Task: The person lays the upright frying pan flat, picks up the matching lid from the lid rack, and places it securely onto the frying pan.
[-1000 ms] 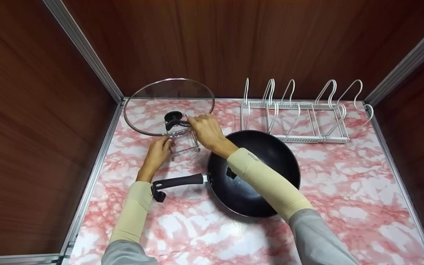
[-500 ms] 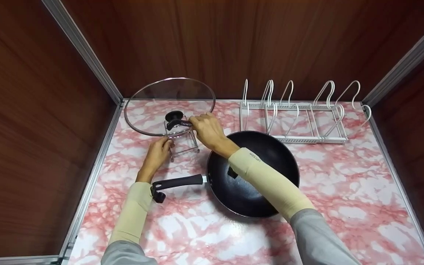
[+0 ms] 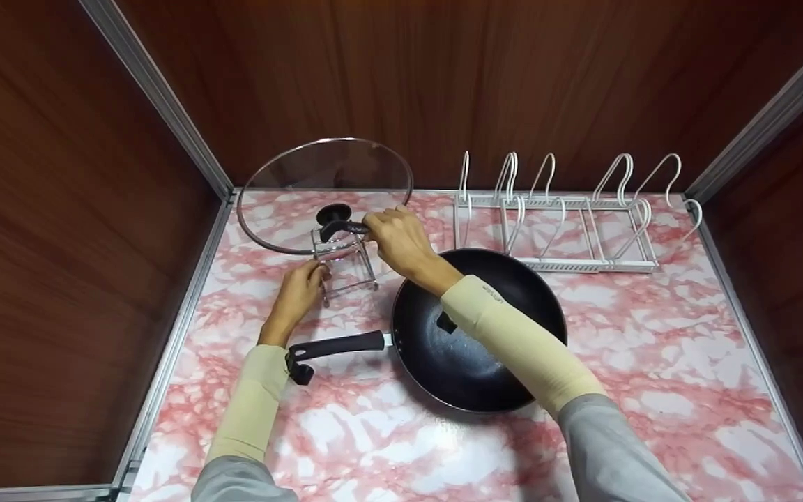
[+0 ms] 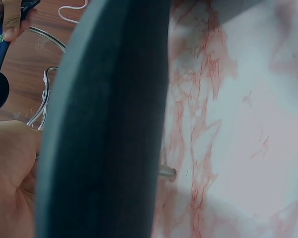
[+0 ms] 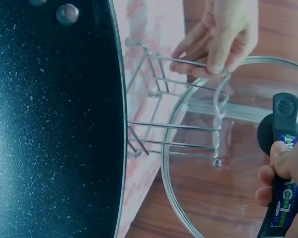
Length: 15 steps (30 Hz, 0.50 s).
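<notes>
My right hand (image 3: 401,242) grips the long black handle (image 3: 347,228) of a round, metal-rimmed glass lid (image 3: 297,192). In the right wrist view, fingers and thumb wrap the lid handle, which bears a printed label (image 5: 284,206). The lid leans back, its lower part behind a small metal wire stand (image 5: 174,126). Whether lid and stand touch is unclear. My left hand (image 3: 299,291) pinches the stand's left side between thumb and fingers. Below my right forearm lies a black wok (image 3: 478,366), its handle (image 3: 339,344) pointing left. That same handle blocks much of the left wrist view.
A white wire rack (image 3: 569,264) with several upright loops stands at the back right. Brown wood-look panels (image 3: 401,84) enclose the back and sides. The tabletop (image 3: 666,362) has a red and white marbled pattern.
My right hand has shifted slightly up and right, raising the glass lid a little. My left hand, the wire stand and the wok have stayed in place.
</notes>
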Tool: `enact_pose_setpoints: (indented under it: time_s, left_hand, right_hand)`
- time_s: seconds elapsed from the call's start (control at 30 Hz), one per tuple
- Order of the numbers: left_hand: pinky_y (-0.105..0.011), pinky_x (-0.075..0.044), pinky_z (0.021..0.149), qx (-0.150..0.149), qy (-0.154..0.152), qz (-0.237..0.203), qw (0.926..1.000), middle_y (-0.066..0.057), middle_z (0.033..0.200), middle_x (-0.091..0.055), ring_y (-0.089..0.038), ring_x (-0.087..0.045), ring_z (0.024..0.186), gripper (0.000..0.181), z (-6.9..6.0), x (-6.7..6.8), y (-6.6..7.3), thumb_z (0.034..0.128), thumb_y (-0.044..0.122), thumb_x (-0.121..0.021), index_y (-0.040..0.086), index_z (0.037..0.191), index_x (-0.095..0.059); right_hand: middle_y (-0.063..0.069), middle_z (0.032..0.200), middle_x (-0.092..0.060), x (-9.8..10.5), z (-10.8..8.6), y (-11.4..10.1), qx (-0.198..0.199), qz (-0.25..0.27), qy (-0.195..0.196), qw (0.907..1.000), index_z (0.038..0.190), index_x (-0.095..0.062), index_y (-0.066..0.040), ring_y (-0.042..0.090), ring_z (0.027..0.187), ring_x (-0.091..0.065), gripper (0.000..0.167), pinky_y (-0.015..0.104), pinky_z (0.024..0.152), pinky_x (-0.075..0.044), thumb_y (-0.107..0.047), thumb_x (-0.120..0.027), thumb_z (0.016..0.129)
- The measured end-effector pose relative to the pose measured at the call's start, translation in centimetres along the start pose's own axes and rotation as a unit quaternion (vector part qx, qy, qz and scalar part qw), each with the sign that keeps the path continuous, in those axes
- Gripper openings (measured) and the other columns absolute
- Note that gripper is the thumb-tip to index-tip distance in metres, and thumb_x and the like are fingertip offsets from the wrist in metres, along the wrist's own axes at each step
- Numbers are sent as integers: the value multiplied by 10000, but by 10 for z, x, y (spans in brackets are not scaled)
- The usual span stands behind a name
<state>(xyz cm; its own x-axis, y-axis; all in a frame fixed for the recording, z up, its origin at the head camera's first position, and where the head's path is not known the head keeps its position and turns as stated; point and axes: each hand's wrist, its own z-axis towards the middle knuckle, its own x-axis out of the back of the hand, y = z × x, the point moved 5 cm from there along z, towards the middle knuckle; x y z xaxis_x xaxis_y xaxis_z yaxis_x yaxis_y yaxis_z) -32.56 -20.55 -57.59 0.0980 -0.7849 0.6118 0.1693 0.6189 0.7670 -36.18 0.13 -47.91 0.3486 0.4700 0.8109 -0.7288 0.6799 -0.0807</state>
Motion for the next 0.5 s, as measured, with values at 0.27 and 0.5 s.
enact_pose_setpoints:
  time_s: [0.27,0.5]
  left_hand:
    - [-474,-574,840,27,-34,13,10000,-223,941,-760,-354,-719,846,210,0,0,-1,1082,41,-548,-75,1039,-719]
    - [-515,-587,877,-54,-19,-22,10000,-237,957,-763,-389,-733,882,206,1,0,0,1073,16,-541,-74,1019,-718]
  right_hand:
    - [79,830,-752,8,0,5,12,113,-40,9999,920,-653,-63,326,763,-695,126,439,753,-512,-170,-691,973]
    - [66,834,-749,16,2,6,17,162,44,9999,936,-661,-70,310,768,-699,85,441,763,-517,-139,-703,960]
